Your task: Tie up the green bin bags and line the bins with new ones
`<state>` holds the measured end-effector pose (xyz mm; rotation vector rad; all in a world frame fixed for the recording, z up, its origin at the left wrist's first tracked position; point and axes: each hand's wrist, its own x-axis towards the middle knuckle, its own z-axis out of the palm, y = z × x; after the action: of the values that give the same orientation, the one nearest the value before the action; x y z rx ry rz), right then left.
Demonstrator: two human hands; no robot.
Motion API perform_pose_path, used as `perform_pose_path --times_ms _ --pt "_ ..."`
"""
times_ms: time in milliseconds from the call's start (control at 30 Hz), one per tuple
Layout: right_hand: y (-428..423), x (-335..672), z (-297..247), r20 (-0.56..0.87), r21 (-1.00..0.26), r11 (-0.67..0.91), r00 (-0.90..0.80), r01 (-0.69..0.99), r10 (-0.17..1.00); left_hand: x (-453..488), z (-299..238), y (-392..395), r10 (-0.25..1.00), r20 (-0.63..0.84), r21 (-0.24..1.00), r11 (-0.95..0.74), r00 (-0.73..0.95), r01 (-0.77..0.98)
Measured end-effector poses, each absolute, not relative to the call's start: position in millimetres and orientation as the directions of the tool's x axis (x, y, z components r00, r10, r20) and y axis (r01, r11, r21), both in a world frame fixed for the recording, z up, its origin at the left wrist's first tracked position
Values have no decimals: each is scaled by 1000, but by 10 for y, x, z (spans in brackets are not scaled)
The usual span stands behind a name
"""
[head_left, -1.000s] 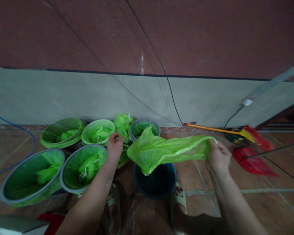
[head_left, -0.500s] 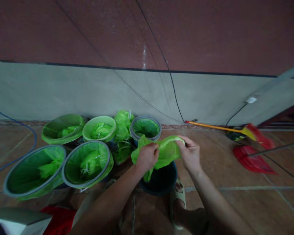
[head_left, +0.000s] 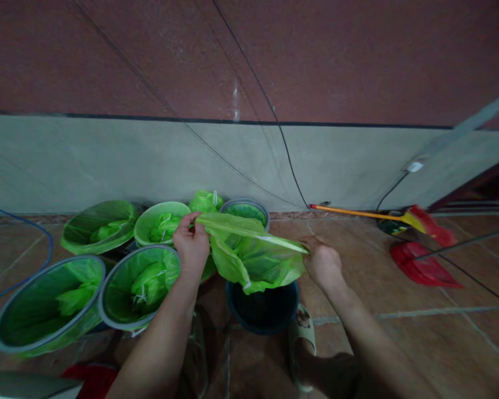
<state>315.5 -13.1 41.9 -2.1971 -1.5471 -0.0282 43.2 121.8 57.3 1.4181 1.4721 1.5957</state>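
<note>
A thin green plastic bag (head_left: 255, 255) is stretched between my two hands, its mouth partly spread and a pale band along the top edge. My left hand (head_left: 192, 241) pinches the left end of that edge. At the other end, my right hand (head_left: 323, 259) grips the rim of the bag with fingers closed. Just below the bag, between my feet, stands a dark bucket (head_left: 263, 313) with no liner showing; the bag hides part of its far rim.
To the left stand several bins lined with green bags, among them a grey-rimmed bin (head_left: 50, 302). A yellow-handled broom (head_left: 357, 212) and a red dustpan (head_left: 424, 266) lie at the right. A blue hose (head_left: 50, 244) runs at far left; a black cable (head_left: 280, 127) hangs down the wall.
My hands have moved apart, the left one leftward, pulling the bunched bag out wide. Its mouth is now spread above the bucket. The view has shifted slightly.
</note>
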Motion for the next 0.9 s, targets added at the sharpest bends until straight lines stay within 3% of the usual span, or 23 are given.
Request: perform_pose_path --times_ms 133,267,367,467,533,600,733,900 --pt "-181 3408 470 353 -367 -390 515 844 781 383 628 1242 881 327 936 -254 -341 242" --pt "-224 3518 491 324 -435 -445 597 783 734 341 638 1259 865 379 910 -283 -329 304" --pt "-189 3546 467 234 -609 -402 640 684 732 314 600 1292 866 390 896 -279 -313 347" --pt "-124 3550 433 79 -899 -244 683 363 727 276 528 1357 869 361 907 -243 -339 345" --pt "-92 3548 418 -45 -982 -160 687 105 725 241 476 1408 867 344 913 -221 -360 342" --pt "-85 3551 410 -113 -990 -142 673 -11 731 198 432 1455 867 325 920 -197 -377 340" --pt "-144 3565 424 -161 -965 -253 601 70 783 82 387 1519 848 332 915 -183 -412 361" --pt "-297 3530 571 -276 -955 -294 256 33 926 -82 346 1571 839 334 901 -150 -430 407"
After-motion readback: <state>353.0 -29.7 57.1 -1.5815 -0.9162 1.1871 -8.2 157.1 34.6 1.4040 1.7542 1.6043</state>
